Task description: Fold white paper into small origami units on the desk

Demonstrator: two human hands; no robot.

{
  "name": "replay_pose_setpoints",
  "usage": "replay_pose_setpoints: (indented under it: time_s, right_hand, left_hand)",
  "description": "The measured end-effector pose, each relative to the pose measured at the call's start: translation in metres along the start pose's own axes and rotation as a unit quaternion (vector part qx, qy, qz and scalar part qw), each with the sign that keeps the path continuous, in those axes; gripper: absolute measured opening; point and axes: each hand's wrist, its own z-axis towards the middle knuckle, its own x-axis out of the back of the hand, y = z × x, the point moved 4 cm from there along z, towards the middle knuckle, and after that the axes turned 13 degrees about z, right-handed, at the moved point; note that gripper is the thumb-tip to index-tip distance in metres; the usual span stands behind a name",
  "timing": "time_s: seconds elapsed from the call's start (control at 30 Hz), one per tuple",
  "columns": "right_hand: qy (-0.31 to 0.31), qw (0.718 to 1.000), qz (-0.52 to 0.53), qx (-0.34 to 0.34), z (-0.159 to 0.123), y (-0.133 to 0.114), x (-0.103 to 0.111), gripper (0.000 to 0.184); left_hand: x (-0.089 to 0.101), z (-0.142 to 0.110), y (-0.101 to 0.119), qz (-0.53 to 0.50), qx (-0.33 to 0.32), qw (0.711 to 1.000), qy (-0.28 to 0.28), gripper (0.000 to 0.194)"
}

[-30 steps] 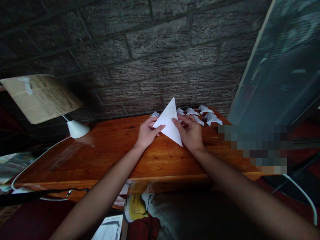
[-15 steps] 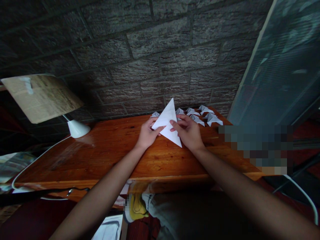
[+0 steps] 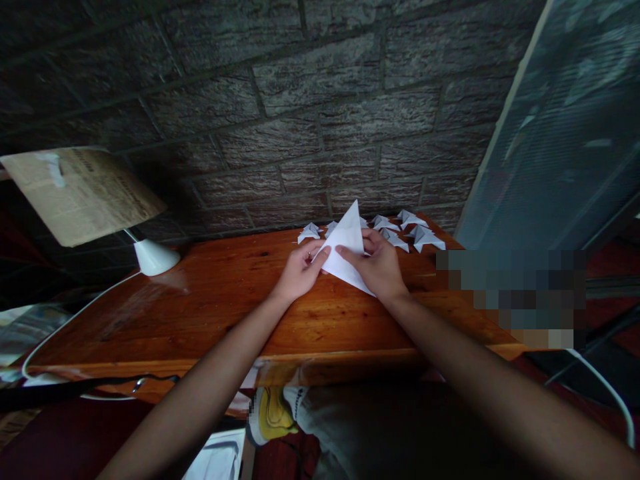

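On my remote feed, the left hand [image 3: 299, 272] and right hand [image 3: 384, 268] both gripping a folded white paper [image 3: 345, 241] over the wooden worktop [image 3: 320, 323], small paper shapes [image 3: 424, 238] farther back, a lamp [image 3: 85, 197] leftward, a brick wall [image 3: 320, 120] behind.

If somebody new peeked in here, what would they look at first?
Probably the bright white paper triangle, held between the left hand and right hand in the middle. Next, maybe the little folded white papers behind it, toward the back of the table by the brick wall. Then the tan-shaded lamp, standing at the left.
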Motion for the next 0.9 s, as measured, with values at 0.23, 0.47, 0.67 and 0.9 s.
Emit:
replay_pose_setpoints:
  time_s: [0.23,0.47,0.67,0.9]
  right_hand:
    - [0.008,0.990,-0.125,0.062,-0.003,-0.005,0.002,0.023]
    - [-0.004,0.970,-0.210,0.121,-0.007,-0.014,0.000,0.011]
    - [0.009,0.947,-0.266,0.178,-0.009,-0.019,0.000,0.018]
    - [-0.021,0.945,-0.273,0.177,-0.015,-0.022,-0.007,0.013]
  left_hand:
    - [-0.008,-0.003,0.003,0.008,-0.002,0.999,-0.044,0.039]
    - [-0.007,-0.003,0.006,0.025,0.012,0.999,-0.024,0.035]
    - [-0.008,-0.003,0.009,0.030,-0.001,0.999,-0.029,0.032]
    - [-0.007,-0.002,0.007,0.027,0.008,0.999,-0.028,0.035]
